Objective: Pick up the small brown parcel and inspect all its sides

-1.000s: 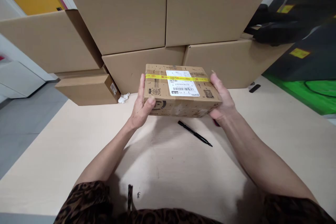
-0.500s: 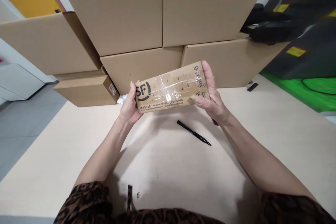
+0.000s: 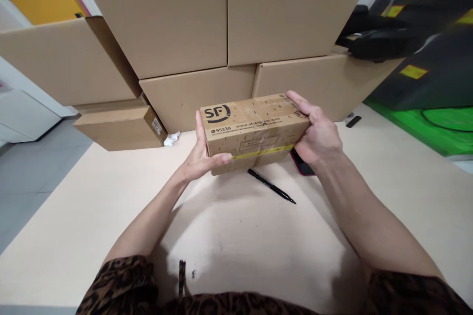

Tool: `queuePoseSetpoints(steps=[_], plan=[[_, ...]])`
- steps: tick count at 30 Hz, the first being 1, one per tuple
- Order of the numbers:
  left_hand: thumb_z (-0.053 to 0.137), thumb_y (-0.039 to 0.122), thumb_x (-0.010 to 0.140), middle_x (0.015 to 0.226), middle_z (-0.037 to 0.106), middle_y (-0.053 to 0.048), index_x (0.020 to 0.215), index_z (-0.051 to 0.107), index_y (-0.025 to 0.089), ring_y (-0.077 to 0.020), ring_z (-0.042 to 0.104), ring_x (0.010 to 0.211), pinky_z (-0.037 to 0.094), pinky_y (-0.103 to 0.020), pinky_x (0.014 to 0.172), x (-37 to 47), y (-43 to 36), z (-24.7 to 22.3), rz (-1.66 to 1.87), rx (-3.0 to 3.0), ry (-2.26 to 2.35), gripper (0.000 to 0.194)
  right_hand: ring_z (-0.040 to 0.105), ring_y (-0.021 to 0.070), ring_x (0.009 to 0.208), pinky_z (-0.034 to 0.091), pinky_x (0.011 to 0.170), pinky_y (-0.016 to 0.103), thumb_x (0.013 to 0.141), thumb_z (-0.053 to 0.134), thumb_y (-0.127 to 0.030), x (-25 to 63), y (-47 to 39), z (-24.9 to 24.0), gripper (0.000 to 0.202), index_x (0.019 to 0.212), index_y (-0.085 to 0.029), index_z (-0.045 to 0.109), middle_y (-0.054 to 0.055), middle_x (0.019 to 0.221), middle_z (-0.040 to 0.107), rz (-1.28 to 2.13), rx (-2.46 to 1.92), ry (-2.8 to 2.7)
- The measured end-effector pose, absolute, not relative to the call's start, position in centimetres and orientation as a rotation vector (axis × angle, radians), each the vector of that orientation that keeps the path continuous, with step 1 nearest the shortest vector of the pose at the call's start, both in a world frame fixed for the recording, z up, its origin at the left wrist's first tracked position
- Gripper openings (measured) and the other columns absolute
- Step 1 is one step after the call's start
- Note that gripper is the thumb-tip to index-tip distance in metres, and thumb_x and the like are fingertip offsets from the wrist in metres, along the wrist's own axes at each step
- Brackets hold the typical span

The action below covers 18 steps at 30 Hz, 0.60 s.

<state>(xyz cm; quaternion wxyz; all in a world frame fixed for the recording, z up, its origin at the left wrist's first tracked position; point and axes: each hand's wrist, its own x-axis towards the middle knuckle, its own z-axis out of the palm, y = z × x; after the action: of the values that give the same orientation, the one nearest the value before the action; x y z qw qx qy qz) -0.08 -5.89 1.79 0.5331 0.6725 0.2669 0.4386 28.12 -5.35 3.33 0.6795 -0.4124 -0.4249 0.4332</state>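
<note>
Head view: we grasp the sealed brown cardboard parcel (image 3: 253,130) between left hand (image 3: 201,157) and right hand (image 3: 318,133), above the beige table (image 3: 111,206); contents hidden.

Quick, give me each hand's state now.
Left hand: shut on the parcel box, at its left end.
Right hand: shut on the parcel box's right end.
</note>
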Motion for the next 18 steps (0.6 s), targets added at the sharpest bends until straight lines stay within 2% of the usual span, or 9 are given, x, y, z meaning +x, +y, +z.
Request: queuePoseSetpoints(steps=[2, 3, 6, 8, 10, 14, 18], plan=[[0.099, 0.061, 0.074, 0.19, 0.01, -0.017, 0.179, -0.014, 0.032, -0.0405, 0.014, 0.177, 0.02, -0.06, 0.143, 0.2, -6.0, 2.0, 1.152, 1.594, 0.718, 0.157, 0.054, 0.0371, 0.158, 0.053, 0.124, 0.065, 0.082, 0.08, -0.064, 27.6, -5.6, 3.5, 0.036, 0.111, -0.042, 0.078, -0.004, 0.146, 0.076, 1.0, -0.908, -0.939], [0.099, 0.06, 0.074, 0.19, 0.015, -0.016, 0.18, -0.006, 0.032, -0.0404, 0.017, 0.176, 0.019, -0.059, 0.143, 0.3, -6.0, 2.1, 1.223, 1.565, 0.755, 0.152, 0.055, 0.0371, 0.157, 0.054, 0.124, 0.065, 0.08, 0.082, -0.065, 27.3, -5.7, 3.6, 0.039, 0.11, -0.042, 0.077, -0.003, 0.146, 0.076, 1.028, -0.895, -0.944], [0.095, 0.062, 0.077, 0.179, 0.046, -0.016, 0.178, 0.025, 0.029, -0.0412, 0.041, 0.167, 0.031, -0.059, 0.14, 0.1, -5.5, 2.7, 1.361, 1.375, 0.804, 0.127, 0.058, 0.0373, 0.154, 0.053, 0.125, 0.064, 0.071, 0.091, -0.062, 26.5, -6.1, 3.5, 0.053, 0.115, -0.038, 0.074, -0.002, 0.148, 0.075, 1.133, -0.834, -0.976], [0.09, 0.065, 0.08, 0.161, 0.067, -0.015, 0.166, 0.049, 0.024, -0.042, 0.055, 0.158, 0.044, -0.057, 0.134, -0.2, -5.0, 3.3, 1.37, 1.221, 0.791, 0.103, 0.058, 0.0367, 0.155, 0.051, 0.127, 0.062, 0.064, 0.097, -0.057, 26.2, -6.4, 3.4, 0.067, 0.122, -0.038, 0.071, -0.003, 0.153, 0.072, 1.172, -0.795, -1.007], [0.085, 0.068, 0.083, 0.145, 0.078, -0.013, 0.151, 0.065, 0.023, -0.0425, 0.061, 0.152, 0.053, -0.056, 0.129, -0.4, -4.6, 3.7, 1.359, 1.122, 0.744, 0.084, 0.058, 0.036, 0.155, 0.05, 0.128, 0.061, 0.059, 0.101, -0.052, 26.1, -6.8, 3.4, 0.076, 0.127, -0.04, 0.069, -0.004, 0.157, 0.07, 1.193, -0.785, -1.059], [0.078, 0.075, 0.088, 0.14, 0.081, -0.009, 0.14, 0.073, 0.027, -0.0418, 0.059, 0.155, 0.054, -0.057, 0.128, 0.1, -4.4, 3.4, 1.339, 1.099, 0.682, 0.071, 0.067, 0.0382, 0.144, 0.055, 0.122, 0.064, 0.059, 0.099, -0.043, 25.8, -7.3, 3.7, 0.072, 0.124, -0.038, 0.069, 0.001, 0.143, 0.077, 1.191, -0.829, -1.072], [0.071, 0.081, 0.091, 0.156, 0.072, -0.007, 0.149, 0.067, 0.029, -0.0396, 0.041, 0.168, 0.042, -0.054, 0.137, 0.8, -4.6, 2.0, 1.366, 1.212, 0.711, 0.078, 0.07, 0.0386, 0.138, 0.058, 0.121, 0.061, 0.061, 0.091, -0.042, 25.8, -7.0, 3.9, 0.052, 0.109, -0.035, 0.072, 0.001, 0.128, 0.082, 1.132, -0.87, -0.926]])
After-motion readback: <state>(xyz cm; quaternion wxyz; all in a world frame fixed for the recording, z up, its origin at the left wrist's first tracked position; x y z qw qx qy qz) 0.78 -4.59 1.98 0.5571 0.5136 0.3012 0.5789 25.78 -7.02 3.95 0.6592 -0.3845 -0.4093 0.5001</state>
